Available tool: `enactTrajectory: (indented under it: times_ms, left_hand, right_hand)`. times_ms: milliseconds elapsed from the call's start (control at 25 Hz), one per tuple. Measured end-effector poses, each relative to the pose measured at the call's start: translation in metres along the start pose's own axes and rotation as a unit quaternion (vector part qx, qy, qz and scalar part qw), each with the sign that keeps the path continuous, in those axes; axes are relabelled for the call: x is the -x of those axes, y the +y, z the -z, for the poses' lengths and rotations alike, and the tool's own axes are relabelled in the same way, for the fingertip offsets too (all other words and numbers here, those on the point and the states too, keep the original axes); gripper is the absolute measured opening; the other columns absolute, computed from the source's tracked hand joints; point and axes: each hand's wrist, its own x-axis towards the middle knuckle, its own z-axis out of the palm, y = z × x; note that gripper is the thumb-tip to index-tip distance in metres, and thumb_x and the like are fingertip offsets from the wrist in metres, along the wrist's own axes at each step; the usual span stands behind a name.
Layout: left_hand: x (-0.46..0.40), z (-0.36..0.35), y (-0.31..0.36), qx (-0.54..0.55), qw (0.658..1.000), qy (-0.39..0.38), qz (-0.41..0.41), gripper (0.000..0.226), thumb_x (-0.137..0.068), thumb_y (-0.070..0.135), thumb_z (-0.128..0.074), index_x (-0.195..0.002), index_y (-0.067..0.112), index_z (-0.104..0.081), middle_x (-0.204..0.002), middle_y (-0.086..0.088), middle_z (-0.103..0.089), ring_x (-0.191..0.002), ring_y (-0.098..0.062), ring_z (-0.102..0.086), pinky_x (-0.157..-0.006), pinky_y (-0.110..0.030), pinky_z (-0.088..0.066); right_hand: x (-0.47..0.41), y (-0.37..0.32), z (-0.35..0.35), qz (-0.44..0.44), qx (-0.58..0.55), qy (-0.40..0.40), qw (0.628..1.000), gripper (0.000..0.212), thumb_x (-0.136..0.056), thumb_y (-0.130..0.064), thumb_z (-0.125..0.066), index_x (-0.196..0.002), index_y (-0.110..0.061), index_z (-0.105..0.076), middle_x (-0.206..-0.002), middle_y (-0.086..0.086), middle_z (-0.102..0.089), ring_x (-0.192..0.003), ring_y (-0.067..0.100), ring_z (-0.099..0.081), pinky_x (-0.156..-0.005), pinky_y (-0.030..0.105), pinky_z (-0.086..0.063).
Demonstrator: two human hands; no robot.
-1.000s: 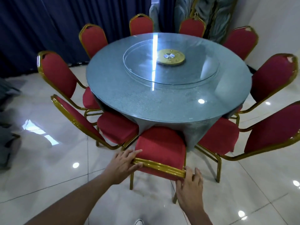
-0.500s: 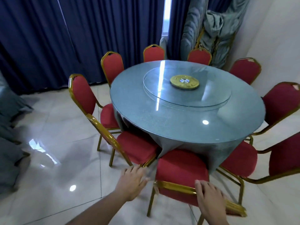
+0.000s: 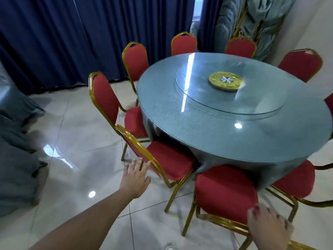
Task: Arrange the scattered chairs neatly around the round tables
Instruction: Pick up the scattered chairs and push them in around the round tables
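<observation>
A round table point(image 3: 169, 127) with a grey glass top carries a glass turntable point(image 3: 198, 98) with a gold hub point(image 3: 226, 81). Several red chairs with gold frames ring it. My right hand point(image 3: 268, 227) lies on the gold top rail of the nearest chair point(image 3: 225, 192), fingers draped over the rail. That chair's seat is tucked against the grey tablecloth. My left hand point(image 3: 135, 176) is held out with spread fingers, its fingertips right beside the gold back frame of the neighbouring chair point(image 3: 169, 159) to the left. I cannot tell whether they touch it.
Dark blue curtains point(image 3: 90, 33) hang behind the table. Grey cloth-covered shapes point(image 3: 16, 159) stand at the left edge, and grey draped items point(image 3: 252, 18) stand in the back right corner. Glossy floor tiles point(image 3: 81, 132) stretch to the left of the chairs.
My view has swung left and up. My left hand has let go of the nearest chair's rail and moved left to the neighbouring chair's back. My right hand has stayed on the rail.
</observation>
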Motion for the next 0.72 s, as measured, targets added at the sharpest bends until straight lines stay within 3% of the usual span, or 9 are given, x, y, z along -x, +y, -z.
enactTrajectory:
  times_ms: [120,280,400,560,720]
  left_hand:
    - [-0.014,0.011,-0.023,0.024,0.999,0.02,-0.01,0.059,-0.101,0.042,-0.038,-0.156,0.032,-0.019,-0.164,-0.004,-0.022,-0.153,-0.028,-0.013,-0.122,-0.048,-0.016]
    - [-0.026,0.026,-0.078,0.054,0.997,0.045,0.021,0.056,-0.097,0.038,-0.046,-0.15,0.033,-0.031,-0.157,-0.001,-0.036,-0.148,-0.025,-0.027,-0.117,-0.043,-0.027]
    - [-0.032,0.03,-0.142,0.071,0.993,0.061,0.066,0.057,-0.095,0.036,-0.048,-0.15,0.035,-0.03,-0.157,0.001,-0.036,-0.146,-0.021,-0.03,-0.116,-0.041,-0.028]
    - [-0.067,0.038,-0.241,0.097,0.985,0.074,0.121,0.056,-0.098,0.037,-0.045,-0.152,0.035,-0.029,-0.158,0.003,-0.033,-0.146,-0.018,-0.03,-0.117,-0.038,-0.025]
    - [-0.121,0.058,-0.34,0.093,0.986,0.081,0.115,0.053,-0.101,0.039,-0.041,-0.153,0.033,-0.028,-0.158,0.004,-0.033,-0.144,-0.018,-0.033,-0.116,-0.038,-0.026]
  right_hand:
    - [-0.011,-0.081,-0.016,0.12,-0.106,0.004,0.987,0.031,-0.091,-0.034,-0.06,-0.122,-0.026,-0.063,-0.122,0.007,-0.064,-0.113,0.034,-0.058,-0.102,0.047,-0.041]
    - [-0.007,-0.226,-0.017,0.286,-0.195,0.017,0.938,0.028,-0.085,-0.019,-0.07,-0.113,-0.016,-0.069,-0.11,0.01,-0.067,-0.096,0.036,-0.063,-0.086,0.048,-0.048]
    - [0.005,-0.319,-0.017,0.359,-0.221,0.008,0.907,0.028,-0.087,-0.023,-0.069,-0.115,-0.018,-0.068,-0.111,0.006,-0.065,-0.097,0.033,-0.062,-0.086,0.047,-0.048]
    - [0.026,-0.433,-0.029,0.427,-0.223,-0.058,0.874,0.032,-0.096,-0.044,-0.054,-0.123,-0.027,-0.059,-0.119,-0.004,-0.056,-0.106,0.021,-0.058,-0.093,0.043,-0.046]
    - [0.044,-0.526,-0.044,0.401,-0.129,-0.058,0.905,0.041,-0.095,-0.054,-0.049,-0.129,-0.031,-0.047,-0.115,-0.005,-0.056,-0.099,0.02,-0.06,-0.081,0.037,-0.048]
